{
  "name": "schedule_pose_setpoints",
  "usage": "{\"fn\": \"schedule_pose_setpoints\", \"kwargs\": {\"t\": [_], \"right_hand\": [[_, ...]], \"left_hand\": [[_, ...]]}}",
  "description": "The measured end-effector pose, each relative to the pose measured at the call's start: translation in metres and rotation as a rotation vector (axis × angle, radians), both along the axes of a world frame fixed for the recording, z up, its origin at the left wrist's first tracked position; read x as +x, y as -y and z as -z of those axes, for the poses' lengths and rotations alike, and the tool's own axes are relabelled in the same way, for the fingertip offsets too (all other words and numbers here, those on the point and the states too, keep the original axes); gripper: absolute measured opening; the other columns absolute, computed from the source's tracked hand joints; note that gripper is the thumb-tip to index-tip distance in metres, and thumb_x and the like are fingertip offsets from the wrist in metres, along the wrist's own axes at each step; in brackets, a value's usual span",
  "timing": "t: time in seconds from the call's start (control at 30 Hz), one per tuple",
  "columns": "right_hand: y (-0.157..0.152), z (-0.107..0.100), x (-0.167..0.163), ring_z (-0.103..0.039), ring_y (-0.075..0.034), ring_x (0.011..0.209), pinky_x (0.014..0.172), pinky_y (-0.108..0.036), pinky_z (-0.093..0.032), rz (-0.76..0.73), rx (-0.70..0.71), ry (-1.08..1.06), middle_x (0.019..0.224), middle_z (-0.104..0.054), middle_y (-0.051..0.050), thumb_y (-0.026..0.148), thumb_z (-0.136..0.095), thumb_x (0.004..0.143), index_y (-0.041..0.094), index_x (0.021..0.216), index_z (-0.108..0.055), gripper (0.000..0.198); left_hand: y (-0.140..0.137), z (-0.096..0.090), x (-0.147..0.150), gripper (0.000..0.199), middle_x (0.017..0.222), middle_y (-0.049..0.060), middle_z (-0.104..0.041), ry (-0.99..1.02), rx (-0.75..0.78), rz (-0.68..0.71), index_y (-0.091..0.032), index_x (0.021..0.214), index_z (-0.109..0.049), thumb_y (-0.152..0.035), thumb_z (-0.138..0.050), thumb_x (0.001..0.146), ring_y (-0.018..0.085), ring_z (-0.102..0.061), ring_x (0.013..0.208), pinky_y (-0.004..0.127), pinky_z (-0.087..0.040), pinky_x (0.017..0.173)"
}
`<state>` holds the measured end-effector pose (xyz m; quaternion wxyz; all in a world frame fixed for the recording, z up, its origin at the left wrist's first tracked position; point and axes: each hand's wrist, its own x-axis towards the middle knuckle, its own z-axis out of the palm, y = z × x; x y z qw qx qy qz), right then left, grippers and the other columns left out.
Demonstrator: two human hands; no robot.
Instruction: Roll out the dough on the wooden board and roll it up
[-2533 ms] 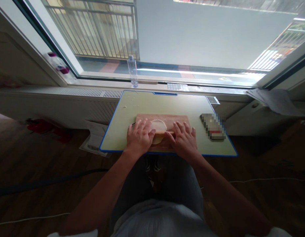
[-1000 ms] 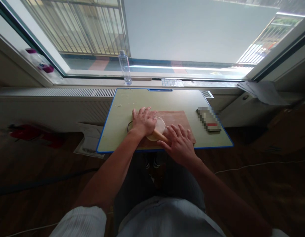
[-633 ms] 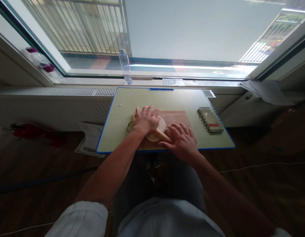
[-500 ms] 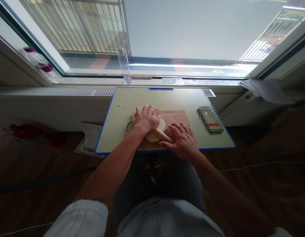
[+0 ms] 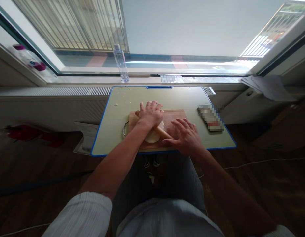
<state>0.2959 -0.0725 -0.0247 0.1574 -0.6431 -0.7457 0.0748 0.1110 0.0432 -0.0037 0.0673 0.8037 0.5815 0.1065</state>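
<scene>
A flat piece of pale dough (image 5: 152,138) lies on a wooden cutting board (image 5: 172,114), with a wooden rolling pin (image 5: 162,132) slanting across it. My left hand (image 5: 152,115) rests palm down over the pin, its fingers stretched forward and somewhat apart. It covers the pin's middle and part of the dough; the pin's far end shows to its left. At the near right end of the pin is my right hand (image 5: 185,136), fingers spread, thumb beside the pin's tip. Whether that palm touches the pin is hidden.
The board lies on a small green table (image 5: 192,98) with a blue rim. A blurred-out phone-like object (image 5: 210,118) is at its right. On the windowsill stand a clear bottle (image 5: 121,64) and a purple-capped bottle (image 5: 30,57). A metal handle (image 5: 125,129) juts from the board's left side.
My left hand has slid slightly forward and right along the dough, and the pin's far end now shows. My right hand has shifted a little right. The whole view has tilted slightly.
</scene>
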Motion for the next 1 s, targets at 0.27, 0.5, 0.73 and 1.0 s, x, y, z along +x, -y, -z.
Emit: {"fn": "schedule_pose_setpoints", "kwargs": {"t": [0.27, 0.5, 0.73, 1.0], "right_hand": [[-0.009, 0.0, 0.016, -0.038, -0.043, 0.159, 0.128, -0.064, -0.032, -0.008, -0.005, -0.002, 0.167, -0.054, -0.012, 0.086, -0.078, 0.079, 0.028, 0.154, -0.062, 0.096], [-0.011, 0.001, 0.024, -0.042, -0.042, 0.157, 0.127, -0.064, -0.035, 0.035, 0.004, -0.039, 0.164, -0.057, -0.011, 0.084, -0.077, 0.082, 0.027, 0.152, -0.065, 0.091], [-0.006, -0.003, 0.022, -0.046, -0.041, 0.154, 0.126, -0.061, -0.038, 0.051, 0.036, -0.043, 0.159, -0.063, -0.011, 0.073, -0.068, 0.095, 0.025, 0.148, -0.069, 0.071], [0.016, -0.006, -0.004, -0.047, -0.037, 0.153, 0.125, -0.061, -0.033, -0.03, 0.095, -0.018, 0.151, -0.07, -0.006, 0.037, -0.067, 0.1, 0.029, 0.119, -0.079, 0.024]], "left_hand": [[-0.011, -0.002, 0.017, 0.043, 0.147, 0.014, -0.068, 0.047, 0.034, -0.039, -0.022, 0.134, -0.071, -0.039, -0.041, 0.108, 0.033, -0.056, 0.137, 0.057, -0.034, 0.125], [-0.024, 0.001, 0.031, 0.046, 0.149, 0.016, -0.066, 0.017, 0.014, -0.056, -0.019, 0.134, -0.069, -0.038, -0.037, 0.108, 0.034, -0.056, 0.138, 0.059, -0.034, 0.123], [-0.028, -0.001, 0.035, 0.046, 0.147, 0.018, -0.067, 0.03, 0.021, -0.089, -0.019, 0.134, -0.069, -0.037, -0.036, 0.107, 0.035, -0.057, 0.137, 0.059, -0.036, 0.122], [0.007, -0.007, -0.006, 0.039, 0.143, 0.011, -0.07, 0.056, -0.004, -0.114, -0.027, 0.132, -0.071, -0.043, -0.045, 0.107, 0.032, -0.059, 0.135, 0.051, -0.044, 0.118]]}}
